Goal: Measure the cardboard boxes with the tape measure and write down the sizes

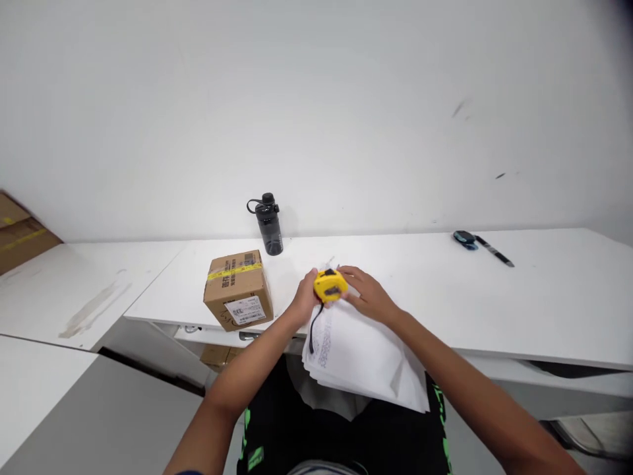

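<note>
Tape measure: my yellow tape measure [330, 285] is in the air, to the right of the cardboard box [238, 290], between my two hands.
Left hand: my left hand [305, 300] is curled closed on the box-facing side of the tape measure.
Right hand: my right hand [366, 293] is half closed, its fingers pressing the side of the tape measure away from the box.
Strap: a black strap [314, 330] hangs down from the tape measure.
Paper stack: the white paper stack [361, 356] lies right of the box, under my hands, partly over the edge of the table [494, 297].
Bottle: a dark bottle [270, 224] stands upright just behind the box.
Pen: a black pen [494, 252] lies far right of the box, beside a small blue thing [465, 239] I cannot identify.
</note>
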Motion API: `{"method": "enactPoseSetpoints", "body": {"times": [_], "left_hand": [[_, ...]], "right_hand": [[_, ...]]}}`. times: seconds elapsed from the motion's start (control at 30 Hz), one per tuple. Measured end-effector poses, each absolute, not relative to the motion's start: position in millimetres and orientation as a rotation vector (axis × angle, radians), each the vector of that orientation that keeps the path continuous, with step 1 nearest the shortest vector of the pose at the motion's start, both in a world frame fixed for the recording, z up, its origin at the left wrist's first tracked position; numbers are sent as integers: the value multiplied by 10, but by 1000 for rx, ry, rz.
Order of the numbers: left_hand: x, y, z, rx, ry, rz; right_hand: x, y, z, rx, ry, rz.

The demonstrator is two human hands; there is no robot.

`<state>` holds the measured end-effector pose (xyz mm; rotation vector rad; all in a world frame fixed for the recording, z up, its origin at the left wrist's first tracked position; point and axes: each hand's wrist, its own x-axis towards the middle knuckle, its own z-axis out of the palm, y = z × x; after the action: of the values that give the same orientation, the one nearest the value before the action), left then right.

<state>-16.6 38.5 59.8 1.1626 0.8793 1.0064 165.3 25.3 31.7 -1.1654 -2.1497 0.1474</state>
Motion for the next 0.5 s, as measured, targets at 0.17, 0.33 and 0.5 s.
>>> {"method": "enactPoseSetpoints", "body": {"times": [0.17, 0.33, 0.5], "left_hand": [[-77, 899, 336, 1391, 1241, 1117], [-190, 923, 30, 1631, 1219, 1170], [-190, 937, -34, 1652, 1187, 1159]], "right_hand": [[1759, 702, 223, -1597, -2316, 197], [1909, 763, 174, -1826, -2221, 152], [1997, 774, 134, -2000, -2034, 231]]}}
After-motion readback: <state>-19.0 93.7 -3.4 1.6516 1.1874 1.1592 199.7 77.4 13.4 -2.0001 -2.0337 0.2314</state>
